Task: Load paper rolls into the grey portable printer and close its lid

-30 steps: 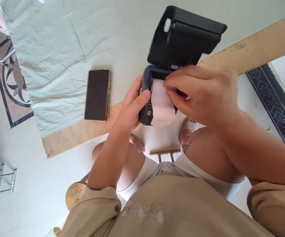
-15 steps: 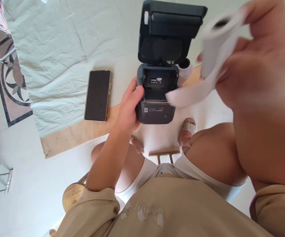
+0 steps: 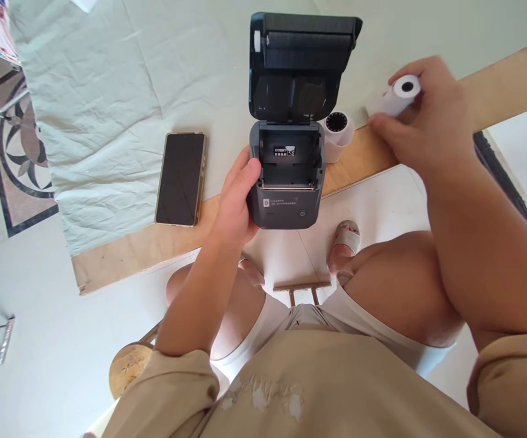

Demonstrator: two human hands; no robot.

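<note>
Small printer [image 3: 286, 182] with its lid [image 3: 302, 64] raised, steadied by 1 hand while the other grips a paper roll [image 3: 395, 96].

The printer sits at the near edge of the table [image 3: 496, 85], its paper bay bare. The left hand [image 3: 236, 204] wraps the printer's side at 9 o'clock, fingers closed against the casing. At 2 o'clock from the printer, the right hand [image 3: 421, 121] is closed around the paper roll, its hollow core facing the camera. A 2nd roll [image 3: 338, 131] stands just beside the printer at 3 o'clock, on the table. A phone [image 3: 180, 178] lies face up at 9 o'clock, near the left hand, on a pale cloth [image 3: 108, 91] covering the table.
</note>
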